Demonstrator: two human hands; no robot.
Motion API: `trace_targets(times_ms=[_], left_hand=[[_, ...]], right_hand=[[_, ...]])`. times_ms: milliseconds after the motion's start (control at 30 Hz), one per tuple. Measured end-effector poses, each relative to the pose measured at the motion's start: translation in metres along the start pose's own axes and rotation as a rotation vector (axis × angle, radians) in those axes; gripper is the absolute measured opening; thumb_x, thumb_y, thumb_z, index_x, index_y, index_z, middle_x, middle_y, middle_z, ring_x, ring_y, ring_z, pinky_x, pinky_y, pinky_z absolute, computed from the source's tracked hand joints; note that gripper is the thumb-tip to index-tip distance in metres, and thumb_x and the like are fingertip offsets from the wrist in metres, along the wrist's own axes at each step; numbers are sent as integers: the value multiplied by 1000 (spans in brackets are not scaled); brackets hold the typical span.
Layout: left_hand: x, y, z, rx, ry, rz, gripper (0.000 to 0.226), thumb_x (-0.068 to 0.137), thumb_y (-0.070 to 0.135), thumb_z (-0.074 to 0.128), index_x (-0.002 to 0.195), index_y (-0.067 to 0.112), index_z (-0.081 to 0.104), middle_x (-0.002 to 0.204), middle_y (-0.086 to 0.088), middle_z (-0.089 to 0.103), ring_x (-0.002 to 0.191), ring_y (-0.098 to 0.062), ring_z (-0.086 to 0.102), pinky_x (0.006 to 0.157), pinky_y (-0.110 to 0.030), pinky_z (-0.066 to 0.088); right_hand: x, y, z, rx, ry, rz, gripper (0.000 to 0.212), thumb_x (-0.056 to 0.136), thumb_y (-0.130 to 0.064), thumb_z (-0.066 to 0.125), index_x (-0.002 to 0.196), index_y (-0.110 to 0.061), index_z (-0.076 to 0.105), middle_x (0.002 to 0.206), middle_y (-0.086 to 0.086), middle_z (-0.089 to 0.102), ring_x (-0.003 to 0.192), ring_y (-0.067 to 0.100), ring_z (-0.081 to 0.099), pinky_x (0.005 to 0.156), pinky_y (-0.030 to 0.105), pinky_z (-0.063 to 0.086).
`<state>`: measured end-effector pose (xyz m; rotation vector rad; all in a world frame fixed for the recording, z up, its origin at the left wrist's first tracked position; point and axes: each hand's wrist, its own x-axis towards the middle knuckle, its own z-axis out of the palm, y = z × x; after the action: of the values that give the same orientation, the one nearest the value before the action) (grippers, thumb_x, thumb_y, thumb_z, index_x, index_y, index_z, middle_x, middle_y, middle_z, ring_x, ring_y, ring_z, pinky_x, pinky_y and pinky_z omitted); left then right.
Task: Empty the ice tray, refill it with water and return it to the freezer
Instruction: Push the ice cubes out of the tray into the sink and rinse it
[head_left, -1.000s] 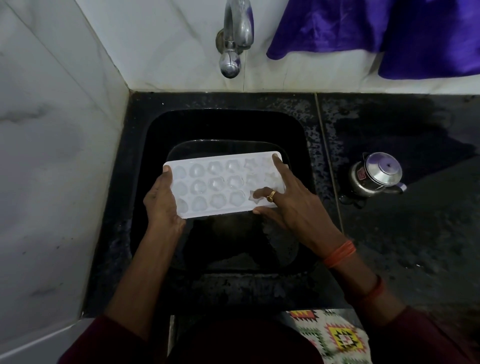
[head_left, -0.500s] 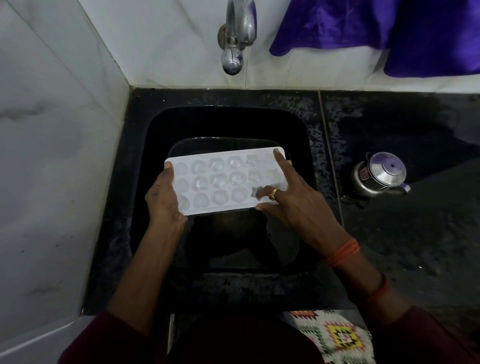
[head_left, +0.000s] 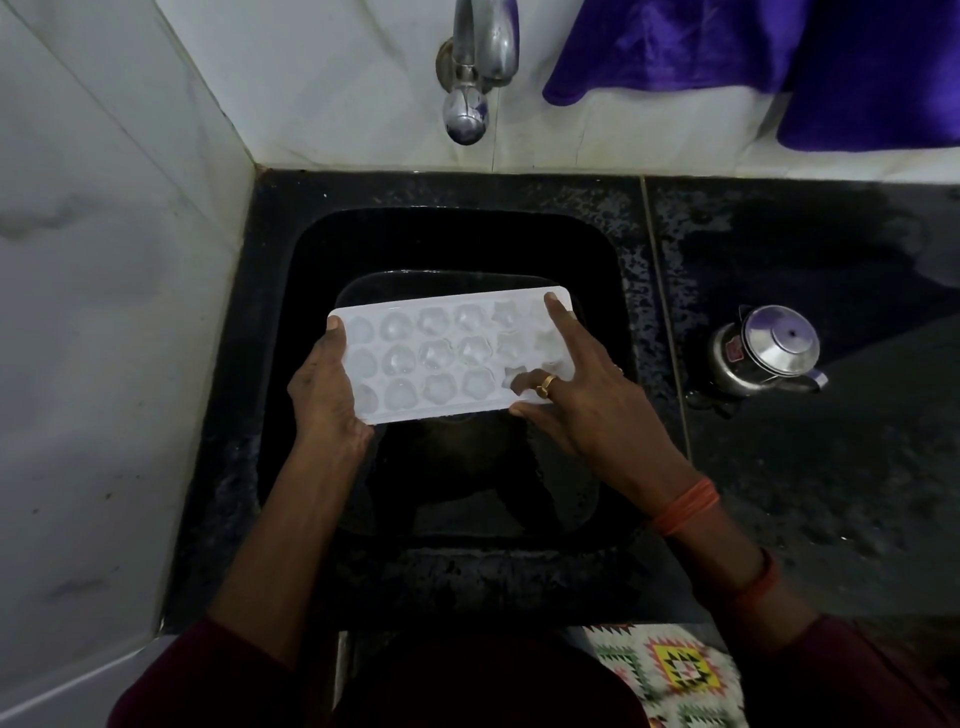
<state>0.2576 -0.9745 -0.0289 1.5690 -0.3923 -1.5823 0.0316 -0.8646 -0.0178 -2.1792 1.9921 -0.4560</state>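
With the left hand (head_left: 327, 387), grips the left end of the tray (head_left: 441, 353): thumb laid on top along the rim, the other fingers hidden beneath. With the right hand (head_left: 587, 410), pinches the right end: thumb against the near edge, a bent finger with a ring (head_left: 545, 385) resting on top beside a star-shaped cell, forefinger stretched straight to the far right corner.

Holds the tray about level, long side running left to right, in the air over the sink (head_left: 457, 234) and clear of its walls. Shows three rows of cells, pale and glassy, round at the left, flower-shaped in the middle, star-shaped at the right; cannot tell for sure whether all hold ice, though the star cell by the ring looks darker than the rest.

Below the tray, inside the sink, a dark basin (head_left: 467, 467), mostly in shadow.

Behind the sink, on the white wall (head_left: 337, 78), a steel tap (head_left: 478, 78), spout over the far rim, with no water visible from it. To its right, a purple cloth (head_left: 727, 47) hanging down the wall.

On the black, wet-looking counter (head_left: 831, 493) right of the sink, a small steel kettle (head_left: 769, 353), lid on, well apart from the tray.

Around the right wrist, orange threads (head_left: 685, 504). At the bottom edge, dark red sleeves and a patterned mat (head_left: 670, 670).
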Motion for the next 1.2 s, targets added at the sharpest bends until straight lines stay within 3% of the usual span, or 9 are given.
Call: trace_targets(times_ms=[133,267,400,567,667,733,867,967,1200], left_hand=[[0,0,0,13,16,8,39,99,44,63,120,12,72,108,-8,78,95,-29,77,73,-47,64],[0,0,-1,8,22,5,39,98,43,65,119,11,72,109,-8,78,95,-29,77,75,-48,64],[0,2,0,6,9,4,40,98,44,64,120,11,71,109,-8,78,95,-29,77,72,-46,64],[-2,2,2,-11,-7,2,42,98,44,64,121,9,71,110,-10,78,97,-30,77,77,-50,64],[-5,2,3,-8,1,3,42,98,43,65,121,9,72,110,-10,78,96,-31,77,77,-51,64],[-6,0,3,-4,12,1,41,98,42,65,120,9,72,109,-9,78,95,-30,77,75,-50,64],[-6,0,4,-1,21,-12,38,98,42,65,118,11,72,107,-8,79,93,-29,77,71,-48,65],[-5,0,5,0,20,-10,38,98,42,65,118,11,72,108,-9,78,93,-29,77,74,-50,64],[-3,-1,5,5,13,-2,39,98,42,65,118,10,72,107,-9,78,94,-30,77,76,-51,64]], right_hand=[[2,-3,-1,-22,-50,5,31,90,-47,64,115,-28,67,168,14,7,146,38,35,80,52,58],[2,-4,-3,1,-17,-3,27,88,-40,73,111,-29,67,168,13,5,123,36,58,69,46,59],[2,-2,-6,-1,-12,-16,26,91,-40,70,114,-31,65,169,8,-3,98,28,63,64,43,58],[-1,0,-8,27,2,-29,26,93,-41,68,116,-30,67,169,7,1,135,32,49,66,42,59],[0,2,-7,52,-14,-42,25,93,-43,66,114,-30,69,169,8,2,145,32,38,63,38,60],[1,2,-6,50,-37,-36,26,92,-44,64,114,-31,68,169,7,0,144,31,39,59,35,57],[1,1,-5,68,-47,-20,24,90,-42,69,113,-35,64,169,8,0,119,28,60,53,27,47],[0,0,-3,80,-42,2,26,90,-39,71,114,-35,65,169,9,3,123,32,58,61,34,55],[-1,2,0,25,-76,4,32,93,-46,59,122,-34,62,169,9,2,151,36,25,80,55,60]])
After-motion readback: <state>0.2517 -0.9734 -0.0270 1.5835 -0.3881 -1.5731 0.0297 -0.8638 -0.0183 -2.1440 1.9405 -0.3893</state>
